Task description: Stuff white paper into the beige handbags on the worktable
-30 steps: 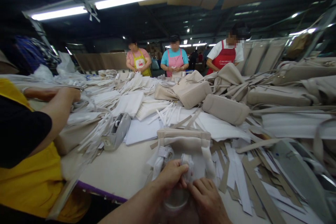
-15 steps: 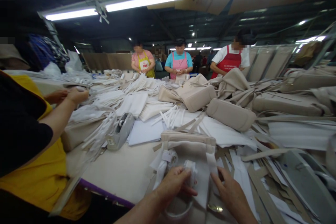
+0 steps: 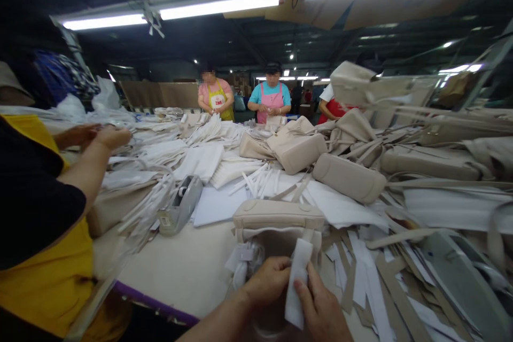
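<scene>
A beige bag lies on the table in front of me, its opening towards me. Over that opening my right hand pinches a narrow white foam strip, thumb on its face. My left hand is closed at the strip's left edge, its fingertips partly hidden behind it. White wrapping covers a part at the bag's left side.
A grey tape dispenser stands left of white sheets. Beige bags pile up at the right, near a grey bin. A person in a yellow apron works at the left; others stand across the table.
Both hands have come together at the white strip, which now stands upright between them. The bag's flat side has tipped into view. Across the table, a beige bag is raised before the person in red.
</scene>
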`<state>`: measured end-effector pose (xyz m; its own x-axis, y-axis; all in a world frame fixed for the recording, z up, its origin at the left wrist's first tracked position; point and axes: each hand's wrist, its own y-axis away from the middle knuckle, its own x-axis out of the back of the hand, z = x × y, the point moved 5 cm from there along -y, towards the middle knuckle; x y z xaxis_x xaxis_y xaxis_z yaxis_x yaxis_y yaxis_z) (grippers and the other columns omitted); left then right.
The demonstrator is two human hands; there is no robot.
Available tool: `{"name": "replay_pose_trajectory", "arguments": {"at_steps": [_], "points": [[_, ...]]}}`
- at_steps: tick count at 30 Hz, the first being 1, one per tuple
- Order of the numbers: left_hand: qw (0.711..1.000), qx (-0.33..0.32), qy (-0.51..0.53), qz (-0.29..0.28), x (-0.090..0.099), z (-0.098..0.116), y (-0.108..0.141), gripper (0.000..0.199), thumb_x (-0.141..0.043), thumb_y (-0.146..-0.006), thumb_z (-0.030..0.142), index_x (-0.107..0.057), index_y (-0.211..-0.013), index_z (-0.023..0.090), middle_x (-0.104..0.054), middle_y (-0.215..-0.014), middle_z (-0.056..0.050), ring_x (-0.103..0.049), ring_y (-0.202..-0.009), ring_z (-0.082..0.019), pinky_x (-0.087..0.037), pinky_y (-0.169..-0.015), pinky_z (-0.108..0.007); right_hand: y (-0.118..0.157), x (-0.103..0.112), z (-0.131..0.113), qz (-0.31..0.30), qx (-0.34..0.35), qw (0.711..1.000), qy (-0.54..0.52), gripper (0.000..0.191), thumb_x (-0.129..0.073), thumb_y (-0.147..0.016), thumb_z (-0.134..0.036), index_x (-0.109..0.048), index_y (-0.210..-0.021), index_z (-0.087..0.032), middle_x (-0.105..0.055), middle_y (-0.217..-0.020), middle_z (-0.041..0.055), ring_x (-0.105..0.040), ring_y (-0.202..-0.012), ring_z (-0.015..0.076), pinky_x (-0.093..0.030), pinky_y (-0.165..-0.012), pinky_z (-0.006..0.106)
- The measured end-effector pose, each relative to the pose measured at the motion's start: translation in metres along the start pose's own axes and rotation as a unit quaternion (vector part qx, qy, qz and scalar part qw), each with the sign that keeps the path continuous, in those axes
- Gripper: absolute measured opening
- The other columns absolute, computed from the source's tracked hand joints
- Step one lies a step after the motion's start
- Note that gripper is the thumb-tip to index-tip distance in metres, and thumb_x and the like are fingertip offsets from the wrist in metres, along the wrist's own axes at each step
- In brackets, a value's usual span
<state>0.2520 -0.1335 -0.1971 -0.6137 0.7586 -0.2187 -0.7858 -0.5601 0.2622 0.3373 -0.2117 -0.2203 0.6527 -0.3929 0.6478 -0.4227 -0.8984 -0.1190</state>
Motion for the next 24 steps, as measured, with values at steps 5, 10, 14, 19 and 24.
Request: {"name": "replay_pose_trajectory", "arguments": {"at_steps": [5,10,14,19,24], "points": [[0.999,0.02,0.022,-0.033,0.005,-0.001,-0.004,0.024,-0.06,-0.067,0.037,-0.064,-0.068,0.014,-0.054,-0.059,0.001,-0.043,-0.055,-0.01,-0.032,-0.054,-0.022,-0.001,-0.005,0.003,-0.003,0.009,0.999,0.053,0.056,-0.025,-0.093,-0.041,-0.035,-0.133,-0.004,-0.062,-0.114,0.0187,-0.062,-0.101,0.0253,-0.047,-0.082,0.031],[1.0,-0.015,0.018,0.002,0.012,-0.005,-0.007,0.035,-0.051,-0.075,0.046,-0.062,-0.071,0.013,-0.05,-0.062,0.001,-0.04,-0.059,-0.011,-0.032,-0.056,-0.023,0.0,-0.009,-0.009,-0.022,0.009,0.996,0.091,0.055,-0.023,-0.093,-0.034,-0.03,-0.135,0.0,-0.063,-0.11,0.0205,-0.064,-0.095,0.0248,-0.049,-0.078,0.03],[0.999,-0.025,-0.018,0.015,0.012,-0.006,-0.007,0.04,-0.059,-0.07,0.051,-0.062,-0.073,0.011,-0.05,-0.063,0.001,-0.04,-0.061,-0.011,-0.032,-0.059,-0.024,0.001,-0.01,-0.008,-0.015,0.011,0.995,0.098,0.053,-0.026,-0.091,-0.028,-0.027,-0.135,0.003,-0.066,-0.104,0.021,-0.065,-0.09,0.0254,-0.05,-0.074,0.032],[0.998,-0.032,-0.052,0.009,0.009,-0.003,-0.008,0.035,-0.063,-0.067,0.043,-0.065,-0.078,0.01,-0.056,-0.068,-0.001,-0.047,-0.066,-0.013,-0.035,-0.063,-0.023,0.0,-0.011,-0.007,-0.032,-0.009,0.995,0.09,0.054,-0.031,-0.089,-0.025,-0.024,-0.136,0.001,-0.068,-0.097,0.0179,-0.066,-0.087,0.024,-0.049,-0.072,0.029],[0.995,-0.034,-0.089,0.018,0.006,-0.002,-0.009,0.032,-0.06,-0.072,0.04,-0.066,-0.085,0.011,-0.061,-0.075,-0.002,-0.051,-0.072,-0.015,-0.038,-0.064,-0.023,-0.001,-0.001,-0.018,-0.042,-0.016,0.995,0.085,0.051,-0.031,-0.088,-0.021,-0.027,-0.135,-0.002,-0.069,-0.094,0.0165,-0.066,-0.086,0.0229,-0.047,-0.071,0.029]]}}
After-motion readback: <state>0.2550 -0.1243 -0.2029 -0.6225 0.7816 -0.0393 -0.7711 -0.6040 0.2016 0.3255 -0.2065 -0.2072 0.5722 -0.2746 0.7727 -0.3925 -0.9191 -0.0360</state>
